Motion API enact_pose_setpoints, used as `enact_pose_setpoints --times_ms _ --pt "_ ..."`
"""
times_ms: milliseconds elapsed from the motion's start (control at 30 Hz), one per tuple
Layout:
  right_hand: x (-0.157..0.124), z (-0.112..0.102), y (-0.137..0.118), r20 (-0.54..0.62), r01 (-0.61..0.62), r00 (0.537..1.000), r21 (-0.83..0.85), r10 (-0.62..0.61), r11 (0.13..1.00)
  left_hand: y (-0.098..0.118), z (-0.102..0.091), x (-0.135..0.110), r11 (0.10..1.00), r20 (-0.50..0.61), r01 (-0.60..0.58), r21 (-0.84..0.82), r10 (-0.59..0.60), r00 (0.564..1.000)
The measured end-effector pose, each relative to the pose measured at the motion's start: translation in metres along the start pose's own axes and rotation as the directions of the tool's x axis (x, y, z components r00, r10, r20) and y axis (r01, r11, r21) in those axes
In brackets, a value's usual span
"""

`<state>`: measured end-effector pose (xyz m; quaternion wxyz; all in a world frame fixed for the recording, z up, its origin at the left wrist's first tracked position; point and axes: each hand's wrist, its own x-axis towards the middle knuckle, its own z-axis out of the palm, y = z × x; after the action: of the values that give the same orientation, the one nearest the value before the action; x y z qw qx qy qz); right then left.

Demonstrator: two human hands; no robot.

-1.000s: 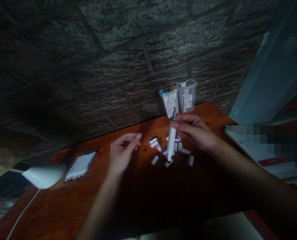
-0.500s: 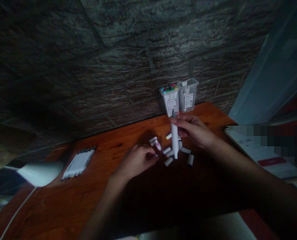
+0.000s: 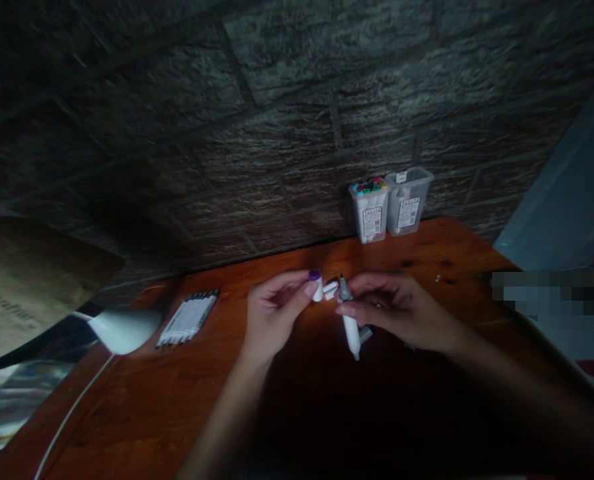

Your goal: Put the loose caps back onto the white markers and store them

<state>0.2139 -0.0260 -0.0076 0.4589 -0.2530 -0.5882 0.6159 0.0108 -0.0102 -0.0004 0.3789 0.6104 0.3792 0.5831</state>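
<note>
Between thumb and fingers, my left hand (image 3: pixel 279 310) pinches a white marker cap (image 3: pixel 317 288) with a purple end. My right hand (image 3: pixel 401 307) grips an uncapped white marker (image 3: pixel 351 330), its grey collar and dark tip pointing up and away from me. Cap and marker are apart, a short gap between them. Behind them on the table lie a few loose caps (image 3: pixel 331 290), partly covered by my right hand. Another pale cap (image 3: pixel 365 334) shows just beneath the marker.
Against the brick wall stand a clear box full of markers (image 3: pixel 371 217) and a second clear box (image 3: pixel 409 207) holding little. A row of markers (image 3: pixel 189 318) lies on the wooden table (image 3: pixel 127 413) at left, beside a white lamp (image 3: pixel 127 330) with a cord.
My left hand has picked up the purple-ended cap and raised it towards the marker. My right hand has lowered the marker. The camera view has shifted left.
</note>
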Motion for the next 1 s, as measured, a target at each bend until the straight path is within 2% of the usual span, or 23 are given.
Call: enact_pose_setpoints --times_ms 267,533,1000 --pt "-0.0001 0.0005 -0.0026 -0.004 0.031 1.0 0.0 -0.031 1.0 0.0071 0.0086 -0.0065 0.998 0.055 -0.015 0.054 0.012 0.998" --pt "-0.0007 0.0005 -0.0027 -0.02 0.001 1.0 0.017 -0.001 1.0 0.0019 0.0077 -0.008 0.999 0.115 0.003 -0.043 0.002 0.993" --pt "0.0019 0.0016 -0.0086 -0.03 -0.024 0.999 0.066 0.026 0.998 -0.0026 0.0078 -0.0068 0.987 0.095 0.113 -0.115 -0.102 0.99"
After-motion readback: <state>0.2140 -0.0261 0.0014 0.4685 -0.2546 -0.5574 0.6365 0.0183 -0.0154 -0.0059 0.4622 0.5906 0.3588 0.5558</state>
